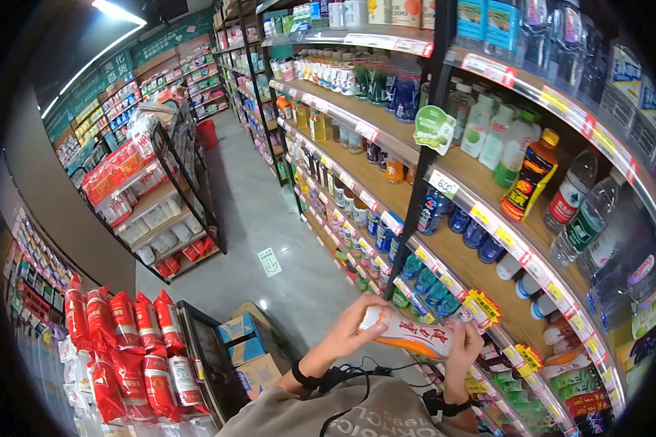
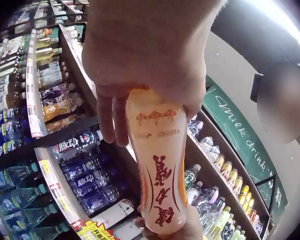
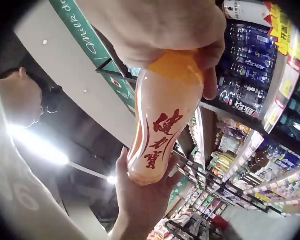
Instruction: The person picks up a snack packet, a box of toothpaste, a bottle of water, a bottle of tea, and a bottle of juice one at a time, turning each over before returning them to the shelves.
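A white and orange drink bottle [image 1: 413,333] with large red characters lies sideways between both hands, in front of the shelves. My left hand [image 1: 351,328] grips its left end, the thumb along the side facing the head camera. At the other end, my right hand [image 1: 464,345] holds the bottle between thumb and fingers. The left wrist view shows the bottle [image 2: 160,165] reaching down from the left hand [image 2: 145,65]. In the right wrist view, the right hand [image 3: 170,30] covers the orange end, and the left hand [image 3: 142,200] is around the far end.
Drink shelves [image 1: 517,240] curve along the right, close to the hands, with a black upright post [image 1: 419,197] between sections. Red packets [image 1: 127,320] are stacked at lower left beside cardboard boxes [image 1: 255,357]. A grey-floored aisle [image 1: 248,189] runs ahead, past a rack [image 1: 171,211] of packaged goods.
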Motion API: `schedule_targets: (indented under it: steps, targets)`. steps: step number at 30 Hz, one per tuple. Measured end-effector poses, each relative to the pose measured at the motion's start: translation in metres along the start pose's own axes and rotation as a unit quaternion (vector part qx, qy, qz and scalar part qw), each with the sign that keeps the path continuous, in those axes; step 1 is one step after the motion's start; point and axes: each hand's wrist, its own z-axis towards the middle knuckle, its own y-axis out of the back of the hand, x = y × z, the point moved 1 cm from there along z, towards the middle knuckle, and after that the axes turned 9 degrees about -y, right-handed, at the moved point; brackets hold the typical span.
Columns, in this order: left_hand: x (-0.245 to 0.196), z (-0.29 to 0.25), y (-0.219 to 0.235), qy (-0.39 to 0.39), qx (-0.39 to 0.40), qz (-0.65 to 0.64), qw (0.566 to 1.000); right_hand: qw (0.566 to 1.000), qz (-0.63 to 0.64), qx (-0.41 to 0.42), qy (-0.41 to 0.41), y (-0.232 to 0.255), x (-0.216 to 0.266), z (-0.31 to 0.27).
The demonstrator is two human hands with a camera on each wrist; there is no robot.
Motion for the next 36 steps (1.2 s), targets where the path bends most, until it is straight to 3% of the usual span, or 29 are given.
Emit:
schedule_targets:
  steps: [1, 4, 7, 10, 13, 16, 17, 21, 25, 28, 29, 32, 33, 36]
  targets:
    - [0.001, 0.002, 0.006, -0.013, 0.003, -0.01, 1.0, 1.0, 0.009, 0.005, -0.026, -0.004, 0.002, -0.003]
    - [0.008, 0.009, 0.022, -0.047, 0.014, -0.047, 0.998, 0.998, 0.059, -0.003, 0.022, -0.024, 0.022, -0.006]
    - [0.02, 0.011, 0.032, -0.071, 0.027, -0.092, 0.993, 0.989, 0.043, -0.053, 0.128, -0.039, 0.027, -0.003]
    - [0.023, 0.013, 0.036, -0.109, 0.034, -0.1, 0.988, 0.989, 0.115, -0.072, 0.062, -0.042, 0.023, -0.004]
    - [0.026, 0.018, 0.046, -0.117, 0.039, -0.097, 0.988, 0.983, 0.152, -0.065, 0.084, -0.048, 0.032, -0.006]
    - [0.035, 0.018, 0.063, -0.115, 0.056, -0.104, 0.986, 0.963, 0.254, -0.074, 0.05, -0.061, 0.028, -0.002]
    - [0.038, 0.015, 0.068, -0.124, 0.06, -0.108, 0.985, 0.96, 0.276, -0.038, 0.028, -0.059, 0.02, 0.001]
    - [0.048, 0.013, 0.08, -0.163, 0.075, -0.115, 0.977, 0.853, 0.5, -0.008, -0.149, -0.07, 0.02, 0.0]
    - [0.048, 0.016, 0.086, -0.196, 0.129, -0.115, 0.965, 0.782, 0.59, -0.009, -0.199, -0.075, 0.026, -0.016]
    - [0.044, 0.027, 0.083, -0.232, 0.156, -0.128, 0.952, 0.792, 0.573, 0.027, -0.21, -0.069, 0.017, -0.03]
    - [0.045, 0.031, 0.083, -0.238, 0.165, -0.133, 0.948, 0.822, 0.52, -0.003, -0.234, -0.067, 0.018, -0.038]
    - [0.049, 0.049, 0.079, -0.251, 0.183, -0.158, 0.937, 0.877, 0.398, 0.018, -0.267, -0.064, 0.026, -0.057]
    - [0.05, 0.051, 0.079, -0.249, 0.183, -0.163, 0.937, 0.868, 0.415, -0.04, -0.269, -0.065, 0.025, -0.062]
    - [0.054, 0.052, 0.074, -0.226, 0.213, -0.186, 0.932, 0.902, 0.395, -0.048, -0.167, -0.056, 0.023, -0.072]
